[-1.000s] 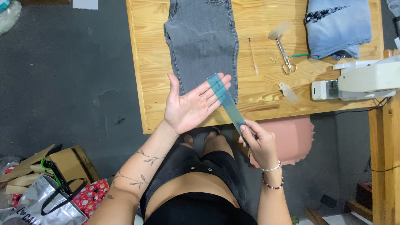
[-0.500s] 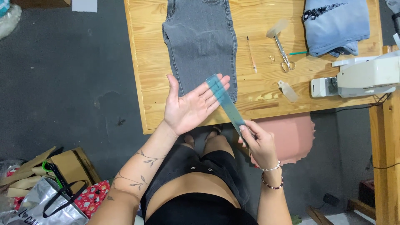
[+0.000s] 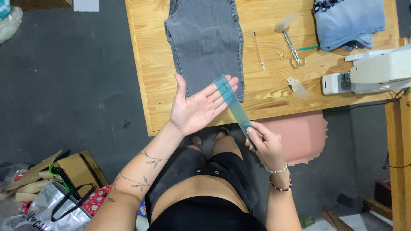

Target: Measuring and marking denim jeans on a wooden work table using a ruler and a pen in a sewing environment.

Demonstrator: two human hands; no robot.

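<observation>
**Teal see-through ruler, held slanted mid-frame**

So the thing here is a ruler (image 3: 233, 105), a long flat strip of translucent teal plastic, narrow and straight-edged. You can see right through it to whatever's behind. It sits just right of the frame's centre, running on a diagonal: the top end points toward the upper left, the bottom end drops toward the lower right. The lower end is pinched in the right hand's (image 3: 265, 143) grip, and the upper end lies across the fingertips of the flat, palm-up left hand (image 3: 199, 107). It's up in the air, crossing the near edge of the wooden counter (image 3: 141, 64), with its top end over the hem of the grey jeans (image 3: 205, 40).
</observation>
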